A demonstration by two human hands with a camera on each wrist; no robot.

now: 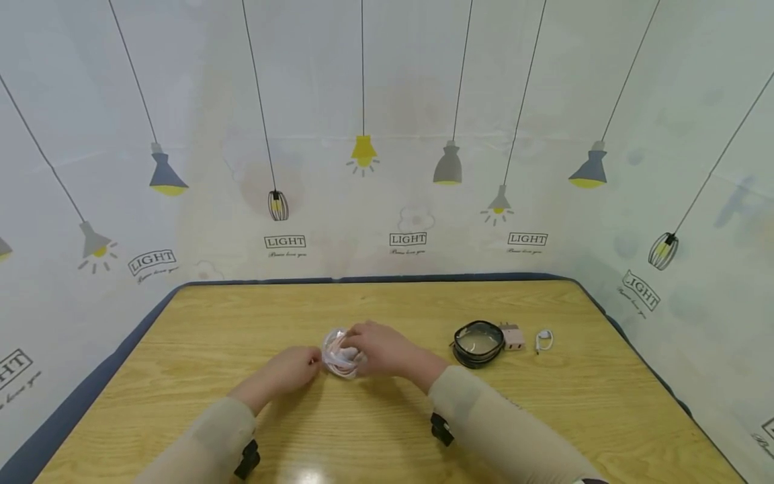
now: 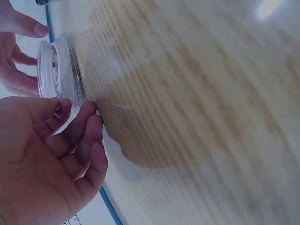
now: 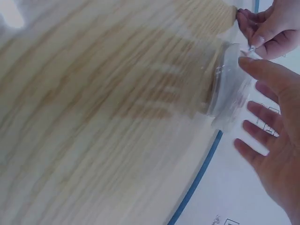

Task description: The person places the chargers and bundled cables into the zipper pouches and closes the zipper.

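Observation:
A clear round pouch (image 1: 340,368) with whitish trim and a pale coiled cable inside lies on the table between both hands. My left hand (image 1: 293,368) is at its left edge, thumb and index finger pinching a small tab, seemingly its zipper pull (image 3: 251,48). The other left fingers bend loosely near the tabletop. Over the pouch's right side is my right hand (image 1: 383,349), covering part of it in the head view. In the right wrist view the right thumb (image 3: 251,65) is right at the rim, and the other fingers (image 3: 262,136) spread apart.
On the right of the wooden table (image 1: 242,309) stands a black-rimmed round pouch (image 1: 478,361) with a clear top. Beside it are a pale pink plug adapter (image 1: 513,338) and a short white cable (image 1: 545,335). A lamp-print curtain (image 1: 411,208) surrounds the table.

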